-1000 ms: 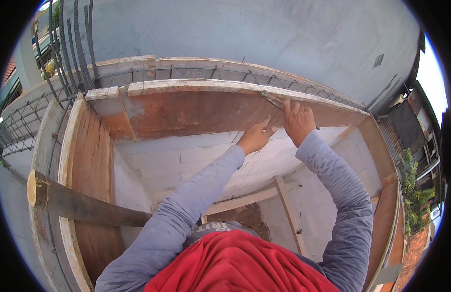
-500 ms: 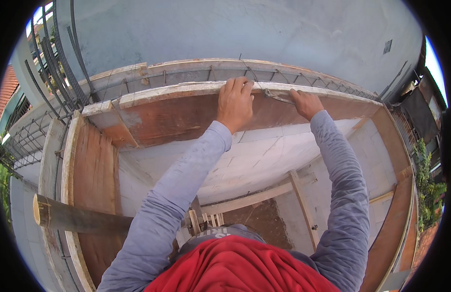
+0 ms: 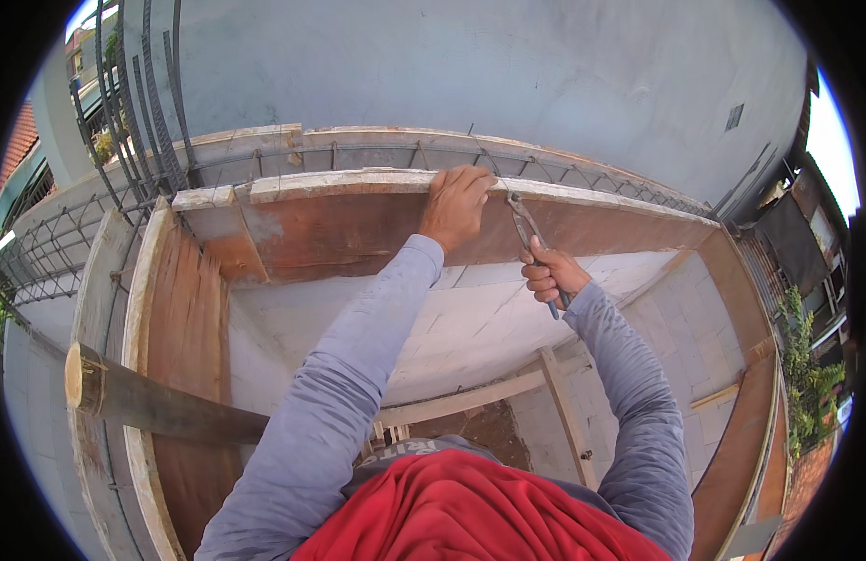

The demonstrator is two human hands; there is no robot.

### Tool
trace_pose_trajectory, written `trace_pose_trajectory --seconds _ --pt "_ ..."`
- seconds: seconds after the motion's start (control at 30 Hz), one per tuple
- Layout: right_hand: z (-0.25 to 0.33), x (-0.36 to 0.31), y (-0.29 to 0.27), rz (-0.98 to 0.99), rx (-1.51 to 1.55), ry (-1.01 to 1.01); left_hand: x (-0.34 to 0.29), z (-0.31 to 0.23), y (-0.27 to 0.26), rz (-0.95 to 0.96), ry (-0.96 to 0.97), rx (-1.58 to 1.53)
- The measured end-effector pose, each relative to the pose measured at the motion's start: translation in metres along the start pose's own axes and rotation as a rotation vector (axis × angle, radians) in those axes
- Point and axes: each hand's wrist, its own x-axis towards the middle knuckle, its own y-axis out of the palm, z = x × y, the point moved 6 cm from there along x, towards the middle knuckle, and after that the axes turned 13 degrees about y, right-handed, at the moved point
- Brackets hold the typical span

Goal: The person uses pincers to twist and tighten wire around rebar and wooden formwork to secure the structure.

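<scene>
My right hand (image 3: 552,273) is closed around the handles of steel pincers (image 3: 522,220). The tool stands tilted, its jaws up by the top edge of the far formwork board (image 3: 358,229). My left hand (image 3: 456,206) sits on that same edge, just left of the jaws, with its fingers bent over the board's pale timber rim. Whether it also pinches a wire there is hidden. Right behind the board runs a rebar cage (image 3: 377,157), inside a trough formed with a second plank (image 3: 545,148).
A grey wall (image 3: 470,65) rises beyond the trough. Upright rebars (image 3: 143,103) stand at the far left. A round pole (image 3: 171,397) juts across the left formwork (image 3: 180,346). Below lie a white block wall (image 3: 489,313) and a timber brace (image 3: 569,411).
My right hand has come down and toward me, swinging the pincers from nearly level along the rim to steeply tilted. My left hand has stayed on the board's edge.
</scene>
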Motion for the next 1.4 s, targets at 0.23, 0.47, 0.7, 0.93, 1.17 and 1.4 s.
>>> trace_pose_trajectory --seconds 0.23,0.47,0.7,0.93,1.17,1.4 --pt "-0.017 0.051 0.034 0.349 0.281 -0.093 -0.077 0.006 0.123 -0.258 -1.367 -1.572" --pt "0.005 -0.022 0.000 -0.739 -0.495 -0.082 -0.010 -0.020 0.154 -0.527 -1.395 -1.672" --pt "-0.004 -0.057 0.013 -1.400 -1.333 -0.387 -0.006 -0.053 0.156 -0.484 -1.493 -1.741" --pt "0.006 -0.054 -0.004 -0.501 -0.223 0.064 -0.003 -0.050 0.167 -0.686 -1.385 -2.057" --pt "0.031 -0.068 0.001 -1.319 -1.612 -0.425 0.012 -0.052 0.165 -0.843 -1.631 -1.796" --pt "0.020 -0.079 -0.022 -0.652 -0.396 0.103 0.009 -0.054 0.150 -0.613 -1.588 -1.958"
